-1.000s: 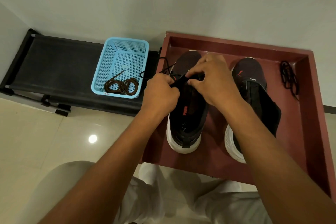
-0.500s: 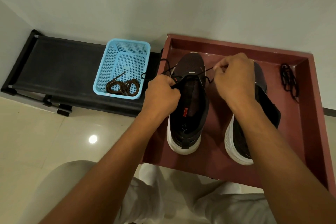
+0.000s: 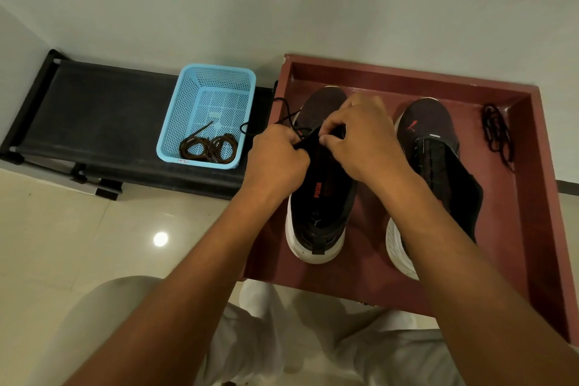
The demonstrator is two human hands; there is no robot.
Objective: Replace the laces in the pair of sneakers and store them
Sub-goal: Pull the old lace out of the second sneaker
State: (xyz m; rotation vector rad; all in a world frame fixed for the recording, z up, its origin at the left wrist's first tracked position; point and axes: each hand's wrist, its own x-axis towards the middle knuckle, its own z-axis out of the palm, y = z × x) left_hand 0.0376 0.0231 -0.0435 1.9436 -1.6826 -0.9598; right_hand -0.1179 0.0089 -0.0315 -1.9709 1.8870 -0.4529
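Both hands meet over the left sneaker [image 3: 319, 197], which sits in the middle of the frame on a dark red tray [image 3: 532, 197]. The left hand [image 3: 275, 160] has its fingers curled around the black lace [image 3: 283, 111] at the shoe's upper eyelets; loose loops of that lace trail toward the upper left, out over the tray's edge. The right hand [image 3: 360, 141] is bent over the shoe's tongue area, its thumb and fingertips pinching the same lace just beside the left hand's knuckles. The sneaker is black with a white sole, toe pointing to the top of the frame.

The right sneaker [image 3: 435, 147] stands just to its right on the same tray, partly covered by the right forearm, its tongue pulled open. Near the tray's right wall lies a bundle of dark laces [image 3: 498, 135], apart from both shoes.

Left of the tray, a light blue perforated basket [image 3: 191, 97] rests on a low black bench [image 3: 100, 110]. Coiled brown laces [image 3: 208, 147] lie in the basket's near end. Pale tiled floor [image 3: 62, 229] fills the lower left of the frame, and light trousers show along the bottom.
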